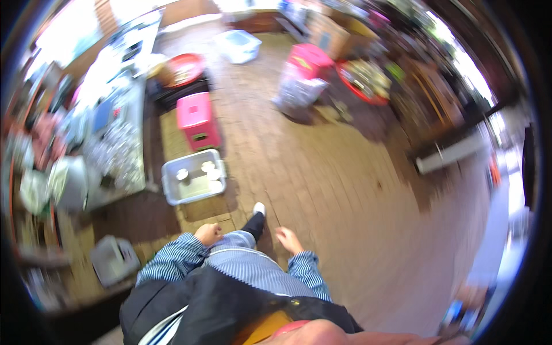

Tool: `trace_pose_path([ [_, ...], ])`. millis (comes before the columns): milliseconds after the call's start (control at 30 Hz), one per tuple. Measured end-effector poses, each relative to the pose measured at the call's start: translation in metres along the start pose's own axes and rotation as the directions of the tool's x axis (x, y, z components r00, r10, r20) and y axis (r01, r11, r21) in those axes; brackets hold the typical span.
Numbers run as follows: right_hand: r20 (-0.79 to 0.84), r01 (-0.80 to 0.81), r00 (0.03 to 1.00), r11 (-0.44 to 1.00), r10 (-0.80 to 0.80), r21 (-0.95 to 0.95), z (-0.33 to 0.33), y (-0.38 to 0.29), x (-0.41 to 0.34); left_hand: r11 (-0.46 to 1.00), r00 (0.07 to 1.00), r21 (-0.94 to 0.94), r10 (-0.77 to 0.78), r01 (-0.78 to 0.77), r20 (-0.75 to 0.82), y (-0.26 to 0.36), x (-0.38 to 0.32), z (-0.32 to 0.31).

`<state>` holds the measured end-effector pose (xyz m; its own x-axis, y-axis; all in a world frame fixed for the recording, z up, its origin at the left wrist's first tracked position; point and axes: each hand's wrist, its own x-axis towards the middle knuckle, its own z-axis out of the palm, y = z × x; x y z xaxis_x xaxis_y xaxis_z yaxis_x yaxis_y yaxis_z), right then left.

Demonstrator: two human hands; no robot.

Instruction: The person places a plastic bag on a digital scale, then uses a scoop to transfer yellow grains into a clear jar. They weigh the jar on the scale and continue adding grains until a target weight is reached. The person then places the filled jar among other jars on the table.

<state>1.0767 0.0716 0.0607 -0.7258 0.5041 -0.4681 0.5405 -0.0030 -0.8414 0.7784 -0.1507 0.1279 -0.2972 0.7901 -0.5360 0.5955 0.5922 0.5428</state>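
My left hand [208,234] hangs by my left thigh, fingers loosely bent, and I see nothing in it. On the other side my right hand [289,240] is held out over the brick floor [345,194], its fingers slightly apart and empty. Striped sleeves and a striped apron or skirt cover my arms and lap. One foot in a white shoe [259,208] is forward. Ahead and left, a translucent plastic tub [170,189] stands on the floor with several small white items in it. Just beyond it is a pink plastic stool [196,113].
A worktable [137,164] piled with clear plastic runs along the left. A grey bin [113,263] sits nearer me. Farther off are a red basin [194,64], a pale tub [239,45], a second pink stool [308,58] with plastic bags, and a filled red tray [366,82].
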Motion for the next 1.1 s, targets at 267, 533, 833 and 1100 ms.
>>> trace_pose_path([
  [267,0.273,-0.255,0.833,0.771,0.482,-0.583,-0.141,0.152,0.048,0.984,0.987,-0.179,-0.02,-0.01,-0.162,0.072,0.13,-0.052],
  [533,0.138,-0.405,0.85,0.797,0.509,-0.447,-0.299,0.02,0.209,0.916,0.933,-0.307,-0.318,0.257,-0.166,0.092,0.226,-0.104],
  [833,0.187,-0.22,0.882,0.729,0.432,-0.648,-0.437,-0.131,0.523,0.513,0.533,-0.721,-0.813,0.467,-0.234,0.088,0.284,-0.052],
  [1100,0.527,0.621,0.777,0.559,-0.345,-0.549,-0.3,-0.305,0.859,-0.169,0.336,-0.852,-0.942,-0.496,-0.008,0.116,0.348,-0.123],
])
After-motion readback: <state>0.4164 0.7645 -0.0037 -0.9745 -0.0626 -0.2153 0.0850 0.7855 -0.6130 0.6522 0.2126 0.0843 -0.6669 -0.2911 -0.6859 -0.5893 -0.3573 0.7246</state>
